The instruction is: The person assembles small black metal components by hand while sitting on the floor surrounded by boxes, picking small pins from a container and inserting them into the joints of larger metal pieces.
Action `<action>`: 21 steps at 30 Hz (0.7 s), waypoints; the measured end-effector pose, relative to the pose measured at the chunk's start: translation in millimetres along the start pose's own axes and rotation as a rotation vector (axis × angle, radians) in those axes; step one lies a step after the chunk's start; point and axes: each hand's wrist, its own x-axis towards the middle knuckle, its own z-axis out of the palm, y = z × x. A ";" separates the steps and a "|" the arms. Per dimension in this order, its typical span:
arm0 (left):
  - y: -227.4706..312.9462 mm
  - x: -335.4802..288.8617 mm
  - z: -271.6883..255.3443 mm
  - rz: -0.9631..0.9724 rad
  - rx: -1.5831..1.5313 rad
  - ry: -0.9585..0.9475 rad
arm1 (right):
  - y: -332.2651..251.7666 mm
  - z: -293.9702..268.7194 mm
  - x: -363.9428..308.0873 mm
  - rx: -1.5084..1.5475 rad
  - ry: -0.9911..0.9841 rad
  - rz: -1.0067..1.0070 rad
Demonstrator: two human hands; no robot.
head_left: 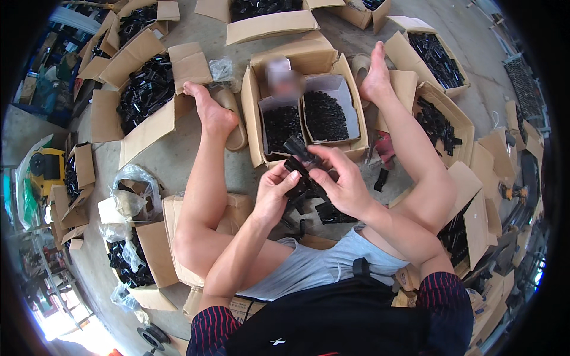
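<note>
My left hand (274, 194) is closed around a black plastic piece (295, 167), with the thumb pressed along it. Close beside it, my right hand (345, 185) grips a black tube-shaped piece (294, 144) between thumb and fingers. The two pieces touch or nearly touch; my fingers hide where they meet. Just beyond my hands stands an open cardboard box (254, 127) with two smaller trays inside, full of small black parts (325, 115). Below my hands, between my legs, lie several loose black pieces (333, 212).
Open cartons of black pieces surround me: one at left (145, 139), one at lower left (157, 252), one at far right (436, 59) and one beside my right leg (463, 133). Sandals (230, 121) lie by my bare feet. A single black piece (381, 180) rests on the floor.
</note>
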 end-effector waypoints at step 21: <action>-22.9 8.4 -19.1 -0.156 -0.056 0.110 | 32.3 16.0 -17.4 -0.148 -0.029 0.047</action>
